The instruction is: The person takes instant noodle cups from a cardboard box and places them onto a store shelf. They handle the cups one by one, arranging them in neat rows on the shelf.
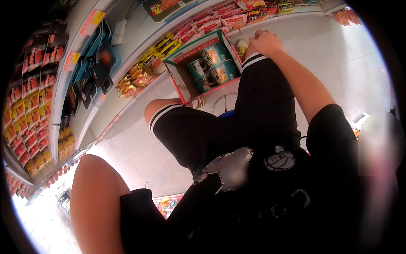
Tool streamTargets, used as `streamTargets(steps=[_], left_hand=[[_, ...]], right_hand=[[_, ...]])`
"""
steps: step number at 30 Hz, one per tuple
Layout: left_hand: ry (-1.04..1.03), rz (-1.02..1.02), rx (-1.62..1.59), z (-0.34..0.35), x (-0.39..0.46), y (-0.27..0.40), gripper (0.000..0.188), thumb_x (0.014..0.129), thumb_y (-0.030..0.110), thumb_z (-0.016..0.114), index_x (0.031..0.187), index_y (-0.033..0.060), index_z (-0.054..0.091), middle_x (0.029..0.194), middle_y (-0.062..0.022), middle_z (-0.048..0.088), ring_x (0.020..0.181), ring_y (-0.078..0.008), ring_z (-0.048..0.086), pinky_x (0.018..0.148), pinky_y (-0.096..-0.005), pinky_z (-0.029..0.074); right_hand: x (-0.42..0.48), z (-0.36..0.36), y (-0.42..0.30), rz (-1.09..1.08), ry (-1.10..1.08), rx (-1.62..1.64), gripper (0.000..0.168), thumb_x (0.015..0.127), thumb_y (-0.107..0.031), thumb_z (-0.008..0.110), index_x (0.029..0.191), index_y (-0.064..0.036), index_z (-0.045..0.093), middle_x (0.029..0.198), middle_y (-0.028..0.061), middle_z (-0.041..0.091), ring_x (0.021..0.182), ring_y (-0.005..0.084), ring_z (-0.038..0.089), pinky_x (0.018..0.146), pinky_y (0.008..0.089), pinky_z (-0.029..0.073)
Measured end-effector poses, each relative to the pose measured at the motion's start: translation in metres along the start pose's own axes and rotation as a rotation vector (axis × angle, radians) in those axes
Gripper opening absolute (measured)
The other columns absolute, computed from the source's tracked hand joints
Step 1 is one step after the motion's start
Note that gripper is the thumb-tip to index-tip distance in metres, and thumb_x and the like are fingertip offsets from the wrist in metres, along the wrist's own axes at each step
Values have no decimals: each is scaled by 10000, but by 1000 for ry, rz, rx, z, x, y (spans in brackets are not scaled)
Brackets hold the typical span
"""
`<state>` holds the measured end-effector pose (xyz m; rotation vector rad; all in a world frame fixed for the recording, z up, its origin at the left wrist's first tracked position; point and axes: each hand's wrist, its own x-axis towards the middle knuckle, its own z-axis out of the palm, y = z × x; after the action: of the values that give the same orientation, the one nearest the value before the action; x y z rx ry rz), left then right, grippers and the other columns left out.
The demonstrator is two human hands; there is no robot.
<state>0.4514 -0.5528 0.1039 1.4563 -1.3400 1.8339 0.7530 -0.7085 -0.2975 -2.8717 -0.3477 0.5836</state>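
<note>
My right hand [265, 43] rests on my right knee, its fingers bent over it and partly hidden. No object shows in it. My left hand is out of view; only the bent left arm [92, 197] appears at lower left. Between my spread knees and the shelf stands an open cardboard box [175, 84] with green and red edges. Several teal round food tubs [224, 72] with printed pictures lie in the box, toward its right side. A yellowish packet [241, 47] sits between the box and my right knee.
Pink packets [207, 25], yellow packets [165, 47] and gold-red packets [136, 79] fill the low shelf beyond the box. Black and teal trays [98, 70] stand higher, with packaged goods [30, 111] farther left. A blurred person [379, 139] is at right. Pale tiles [342, 60] cover the floor.
</note>
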Motion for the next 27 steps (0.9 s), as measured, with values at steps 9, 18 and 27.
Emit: streamTargets(steps=[9,18,27], left_hand=[[13,-10,36,-15,0,15,102,893,211,673,841,157,604,709,32,599,574,-153,565,624,-250,446],[85,14,53,-29,-9,5,111,884,191,673,821,145,592,702,23,587,587,-155,557,639,-262,439],[106,-29,61,-29,-18,-8,123,874,170,673,802,134,580,695,14,575,600,-157,549,653,-275,431]], right_hand=[[4,4,6,-23,4,-21,531,871,-488,484,1247,-156,657,1348,132,593,1262,359,522,1067,462,411],[3,-4,-7,65,-57,-26,533,868,-483,480,1266,-170,644,1357,104,591,1261,349,526,1064,464,421],[4,-12,-15,74,-101,-51,529,862,-489,483,1261,-184,649,1348,106,598,1248,353,537,1048,476,436]])
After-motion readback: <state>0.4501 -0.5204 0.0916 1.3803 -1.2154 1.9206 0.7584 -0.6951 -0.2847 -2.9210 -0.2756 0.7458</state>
